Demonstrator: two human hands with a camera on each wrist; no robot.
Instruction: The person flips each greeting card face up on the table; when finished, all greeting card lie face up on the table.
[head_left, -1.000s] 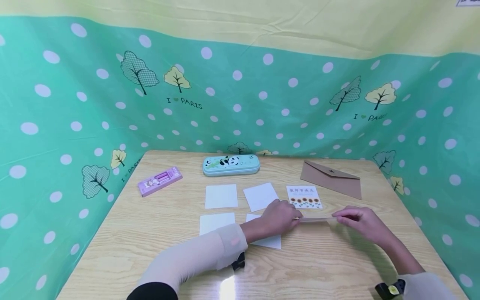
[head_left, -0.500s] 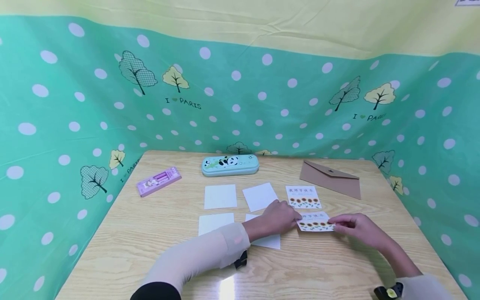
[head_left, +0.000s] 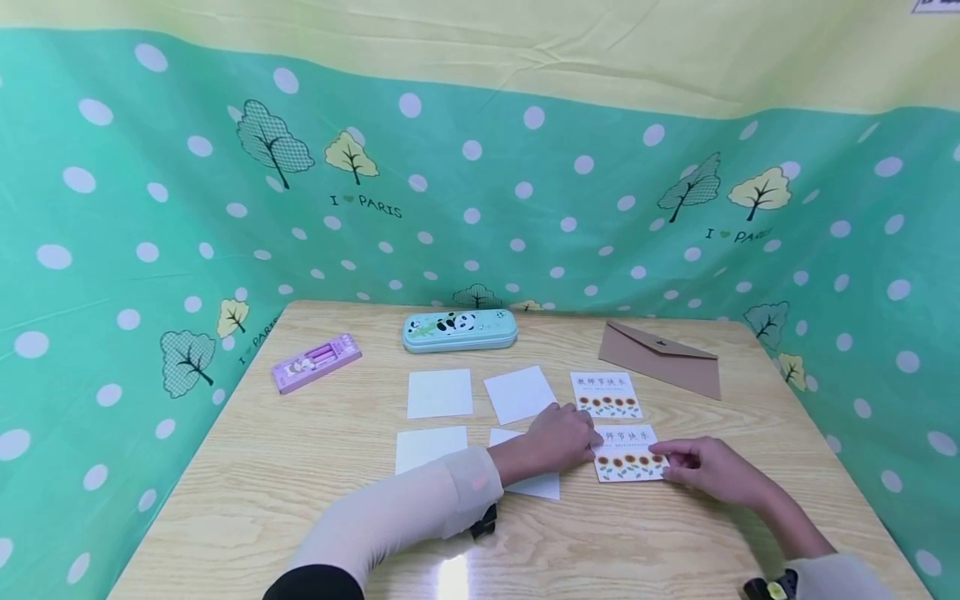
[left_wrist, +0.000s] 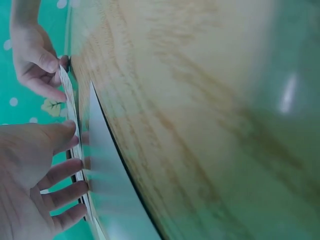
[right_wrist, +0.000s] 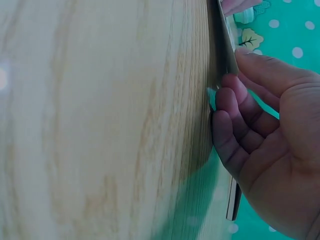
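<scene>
A white greeting card with blue writing and a row of sunflowers faces up, close over the table, between both hands. My left hand pinches its left edge and hides that corner. With thumb and fingertips, my right hand holds its right edge. In the left wrist view the card shows nearly edge-on between the two hands. From the right wrist, its dark underside meets the thumb and fingers. Just behind lies a matching sunflower card, flat on the table.
White blank cards lie left of my hands: one at the back left, a tilted one, one in front and one partly under my left arm. Behind are a brown envelope, a panda pencil case and a purple box.
The card between my hands has tipped from edge-on to face up, its printed side now showing. My right hand has come down slightly toward the front; my left hand has barely moved.
</scene>
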